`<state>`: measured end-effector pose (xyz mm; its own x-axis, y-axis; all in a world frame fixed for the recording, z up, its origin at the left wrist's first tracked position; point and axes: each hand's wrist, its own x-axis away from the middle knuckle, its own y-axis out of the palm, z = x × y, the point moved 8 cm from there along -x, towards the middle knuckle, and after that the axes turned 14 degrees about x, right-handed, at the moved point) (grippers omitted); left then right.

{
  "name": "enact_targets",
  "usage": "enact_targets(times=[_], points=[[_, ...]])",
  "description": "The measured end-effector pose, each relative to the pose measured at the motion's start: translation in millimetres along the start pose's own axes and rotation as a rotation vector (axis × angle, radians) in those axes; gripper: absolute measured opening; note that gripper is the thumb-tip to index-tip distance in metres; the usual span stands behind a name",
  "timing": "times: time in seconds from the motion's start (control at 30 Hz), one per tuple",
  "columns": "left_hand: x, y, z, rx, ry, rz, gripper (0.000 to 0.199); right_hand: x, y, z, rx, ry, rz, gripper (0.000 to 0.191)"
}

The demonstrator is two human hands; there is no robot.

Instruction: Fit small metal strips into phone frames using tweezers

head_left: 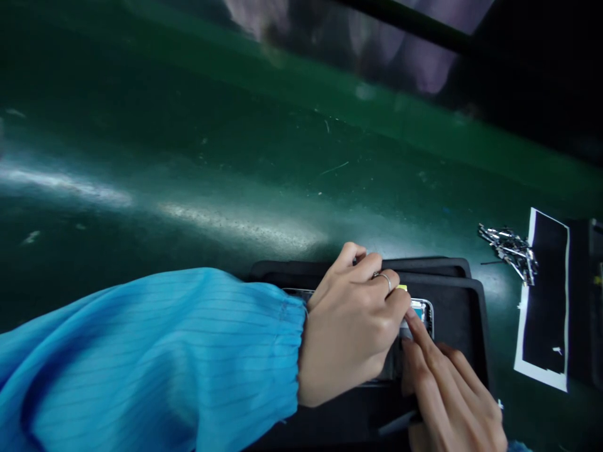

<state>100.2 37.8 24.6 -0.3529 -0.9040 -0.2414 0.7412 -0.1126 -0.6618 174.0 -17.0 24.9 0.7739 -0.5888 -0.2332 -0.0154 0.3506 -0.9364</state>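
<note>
An electronic device with a silver frame (pixel 431 314) lies on black trays, its inside exposed at the right end. My left hand (pixel 358 320), a ring on one finger and a blue striped sleeve behind it, rests over the device with its fingers curled. Whatever is under those fingertips is hidden. From the lower right my right hand (pixel 447 389) reaches in, its fingertips pressed together at the left hand's fingers, over the device's exposed end. A dark narrow piece (pixel 399 423) shows beneath the right hand; whether the hand grips it I cannot tell.
Two black trays (pixel 466 326) are stacked, slightly offset, on the green work surface (pixel 211 157). To the right lie a heap of small metallic strips (pixel 511 251) and a black sheet with a white border (pixel 544 370). A dark ledge runs along the far side.
</note>
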Motion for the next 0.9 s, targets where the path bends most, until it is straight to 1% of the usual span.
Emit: enact_targets(times=[0.2, 0.3, 0.4, 0.53, 0.63, 0.7, 0.8, 0.9], points=[[1.4, 1.7, -0.6, -0.011, -0.01, -0.015, 0.024, 0.1, 0.6, -2.3, 0.029, -0.063, 0.024, 0.029], [1.1, 1.6, 0.2, -0.002, 0.003, -0.008, 0.024, -0.2, 1.0, -2.8, 0.043, -0.056, 0.024, 0.03], [1.3, 1.1, 0.8, 0.004, 0.013, -0.001, 0.023, -0.7, 1.3, -3.3, 0.035, -0.007, 0.024, 0.032], [2.2, 0.9, -0.2, 0.009, 0.001, -0.003, 0.023, -0.1, -0.7, -1.0, 0.037, 0.113, 0.087, 0.037], [1.9, 1.1, -0.6, 0.016, -0.004, -0.003, 0.023, 0.7, -0.8, -2.0, 0.045, 0.133, 0.118, 0.036], [1.3, 1.1, -0.8, 0.02, -0.004, 0.002, 0.023, 0.9, -0.6, -0.8, 0.051, 0.139, 0.116, 0.036], [0.5, 0.8, -0.8, 0.029, -0.002, 0.009, 0.023, 0.2, -0.5, 1.2, 0.063, 0.112, 0.083, 0.037], [1.0, 0.4, -0.2, 0.029, 0.006, 0.015, 0.022, -0.5, 1.8, -3.8, 0.062, -0.002, 0.016, 0.037]])
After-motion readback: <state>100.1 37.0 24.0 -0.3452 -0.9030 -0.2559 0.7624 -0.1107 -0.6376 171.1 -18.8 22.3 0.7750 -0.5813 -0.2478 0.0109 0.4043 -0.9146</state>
